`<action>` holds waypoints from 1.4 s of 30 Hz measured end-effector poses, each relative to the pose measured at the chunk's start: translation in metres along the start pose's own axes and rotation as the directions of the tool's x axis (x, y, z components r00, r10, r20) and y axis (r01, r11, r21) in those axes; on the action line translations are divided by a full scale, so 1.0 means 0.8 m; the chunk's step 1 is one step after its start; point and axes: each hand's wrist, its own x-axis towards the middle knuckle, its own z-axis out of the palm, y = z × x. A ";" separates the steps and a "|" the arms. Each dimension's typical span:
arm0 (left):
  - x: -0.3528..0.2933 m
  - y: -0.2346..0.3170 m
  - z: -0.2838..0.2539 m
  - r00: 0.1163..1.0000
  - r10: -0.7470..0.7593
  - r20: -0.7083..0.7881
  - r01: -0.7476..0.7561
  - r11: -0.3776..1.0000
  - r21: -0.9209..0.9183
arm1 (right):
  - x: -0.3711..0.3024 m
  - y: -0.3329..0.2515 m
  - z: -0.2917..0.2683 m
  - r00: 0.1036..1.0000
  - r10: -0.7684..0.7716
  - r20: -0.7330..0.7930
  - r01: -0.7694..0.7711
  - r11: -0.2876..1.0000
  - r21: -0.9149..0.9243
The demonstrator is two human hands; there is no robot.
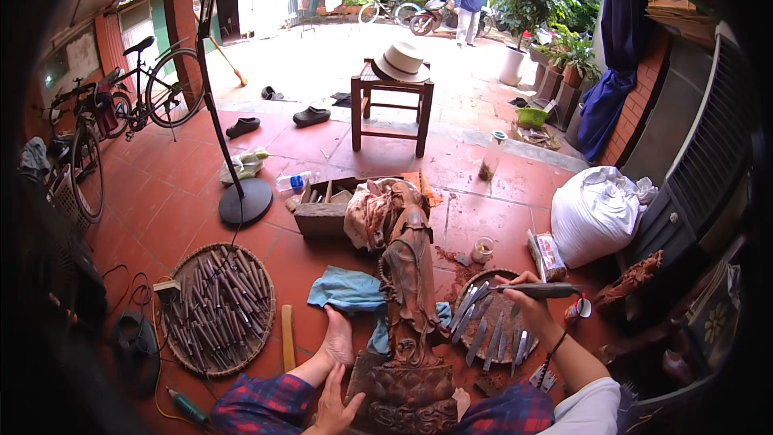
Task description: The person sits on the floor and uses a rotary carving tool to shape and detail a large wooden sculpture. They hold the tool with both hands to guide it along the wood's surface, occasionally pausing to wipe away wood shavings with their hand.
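A brown carved wooden statue (pixel 409 274) of a robed figure stands on its carved base (pixel 407 393) between my legs. Beside that base is my left hand (pixel 336 409), empty, its fingers stretched out near my bare foot (pixel 337 338). My right hand (pixel 527 300) is closed round a thick, dark-handled carving tool (pixel 551 291) above a round woven tray (pixel 477 342) of flat metal chisels (pixel 497 338). The tool's tip is hard to tell from the blades behind it. A dark cord (pixel 554 354) hangs along my right wrist.
A round basket (pixel 270 330) of many chisels lies left, near a wooden strip (pixel 287 338) and a blue cloth (pixel 348 288). Ahead are a lamp-like stand base (pixel 246 203), a wooden box (pixel 318 221) and a stool (pixel 392 89) bearing a hat. A white sack (pixel 594 213) stands right.
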 end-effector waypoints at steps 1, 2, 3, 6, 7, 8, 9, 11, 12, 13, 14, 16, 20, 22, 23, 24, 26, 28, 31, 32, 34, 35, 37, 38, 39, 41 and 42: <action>-0.006 0.013 0.016 0.997 -0.039 0.066 0.042 0.998 -0.040 | 0.001 0.016 0.007 1.000 0.023 0.008 -0.024 0.998 0.053; -0.017 0.033 0.022 0.997 -0.071 0.006 0.070 0.997 0.031 | -0.001 0.040 0.021 0.999 0.013 0.049 -0.021 0.988 0.153; -0.021 0.045 0.034 0.996 -0.081 -0.028 0.083 0.994 0.074 | -0.006 0.054 0.022 0.998 -0.001 0.057 -0.015 0.961 0.276; -0.063 0.059 0.083 0.927 -0.140 0.347 0.143 0.990 0.018 | -0.023 0.109 0.032 0.993 0.030 0.114 -0.070 0.928 0.366; -0.068 0.063 0.104 0.862 -0.272 0.428 -0.002 0.842 0.539 | -0.021 0.119 0.037 0.988 0.070 0.136 -0.119 0.914 0.389; -0.070 0.062 0.124 0.789 -0.432 0.436 -0.230 0.450 0.863 | -0.027 0.124 0.034 0.988 0.019 0.151 -0.083 0.899 0.430; -0.068 0.068 0.126 0.792 -0.433 0.429 -0.290 0.352 0.890 | -0.025 0.133 0.037 0.987 0.018 0.162 -0.095 0.873 0.479; -0.070 0.084 0.115 0.862 -0.318 0.396 -0.151 0.584 0.797 | -0.041 0.141 0.041 0.989 0.055 0.140 -0.119 0.857 0.501; -0.065 0.099 0.106 0.922 -0.255 0.290 0.053 0.827 0.560 | -0.045 0.138 0.051 0.984 0.135 0.117 -0.176 0.850 0.497; -0.044 0.110 0.098 0.968 -0.224 0.112 0.189 0.947 0.261 | -0.042 0.144 0.044 0.994 0.063 0.087 -0.100 0.844 0.527; -0.031 0.118 0.096 0.974 -0.197 0.115 0.153 0.938 0.313 | -0.040 0.149 0.036 0.997 0.047 0.060 -0.073 0.811 0.580; -0.016 0.108 0.105 0.973 -0.137 0.183 0.071 0.942 0.329 | -0.044 0.168 0.037 0.998 0.058 0.032 -0.066 0.791 0.609; 0.007 0.119 0.126 0.994 0.097 0.054 -0.093 0.993 -0.075 | -0.052 0.182 0.046 0.994 0.079 0.082 -0.112 0.817 0.566; 0.032 0.146 0.133 0.971 0.223 0.089 -0.199 0.955 -0.221 | -0.055 0.171 0.058 0.986 0.112 0.126 -0.163 0.824 0.542; 0.047 0.156 0.140 0.955 0.264 0.133 -0.231 0.948 -0.220 | -0.057 0.167 0.061 0.987 0.107 0.123 -0.156 0.833 0.530; 0.061 0.164 0.146 0.937 0.302 0.174 -0.261 0.940 -0.221 | -0.060 0.169 0.062 0.988 0.088 0.125 -0.141 0.841 0.522; 0.083 0.171 0.161 0.914 0.331 0.234 -0.285 0.936 -0.209 | -0.063 0.176 0.069 0.989 0.061 0.132 -0.120 0.854 0.507; 0.102 0.173 0.179 0.913 0.330 0.241 -0.295 0.940 -0.170 | -0.068 0.177 0.073 0.989 0.060 0.136 -0.119 0.865 0.488; 0.117 0.174 0.195 0.944 0.256 0.208 -0.248 0.967 -0.062 | -0.068 0.177 0.085 0.984 -0.023 0.176 -0.045 0.927 0.373; 0.118 0.173 0.197 0.953 0.227 0.203 -0.226 0.974 -0.029 | -0.068 0.183 0.089 0.979 -0.069 0.190 -0.001 0.939 0.345; 0.124 0.171 0.202 0.958 0.202 0.204 -0.209 0.978 0.013 | -0.064 0.189 0.088 0.974 -0.130 0.188 0.070 0.953 0.296; 0.127 0.170 0.202 0.958 0.195 0.211 -0.203 0.979 0.020 | -0.060 0.191 0.085 0.972 -0.143 0.184 0.087 0.956 0.281; 0.130 0.167 0.199 0.960 0.175 0.219 -0.188 0.981 0.042 | -0.057 0.194 0.084 0.967 -0.167 0.194 0.116 0.962 0.248; 0.132 0.168 0.197 0.960 0.169 0.222 -0.186 0.981 0.060 | -0.057 0.195 0.083 0.964 -0.178 0.195 0.130 0.962 0.239; 0.132 0.166 0.196 0.964 0.160 0.213 -0.180 0.980 0.080 | -0.055 0.197 0.082 0.962 -0.186 0.199 0.139 0.964 0.228; 0.130 0.164 0.196 0.970 0.138 0.199 -0.164 0.979 0.120 | -0.053 0.202 0.081 0.958 -0.197 0.207 0.153 0.966 0.211; 0.130 0.163 0.196 0.972 0.133 0.195 -0.158 0.980 0.118 | -0.051 0.202 0.079 0.955 -0.207 0.210 0.165 0.965 0.203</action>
